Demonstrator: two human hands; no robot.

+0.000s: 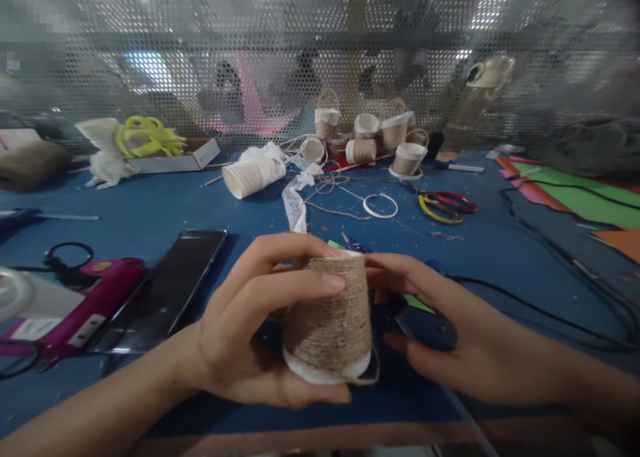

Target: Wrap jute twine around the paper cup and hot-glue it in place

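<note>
My left hand (pixel 260 310) grips a paper cup wrapped in twine (pixel 330 313), its thumb under the white rim and its fingers across the side. The cup is upside down and tilted, and a loose twine end hangs by the rim. At the cup's right side is my right hand (pixel 440 317); its index fingertip reaches the upper edge, while the thumb stays apart. Some of its fingertips are hidden. Beneath this hand, partly covered, lies what looks like a glue gun (pixel 395 305) with a clear stick running towards the table's front edge.
Left are a phone (pixel 193 270), a magenta device (pixel 107 283) and a blue-handled tool (pixel 20 220). Behind lie stacked paper cups (pixel 245 180), lace (pixel 295 203), a white ring (pixel 380 205), scissors (pixel 443 207) and several twine-covered baskets (pixel 395 133). Coloured sheets (pixel 590 183) and cables lie right.
</note>
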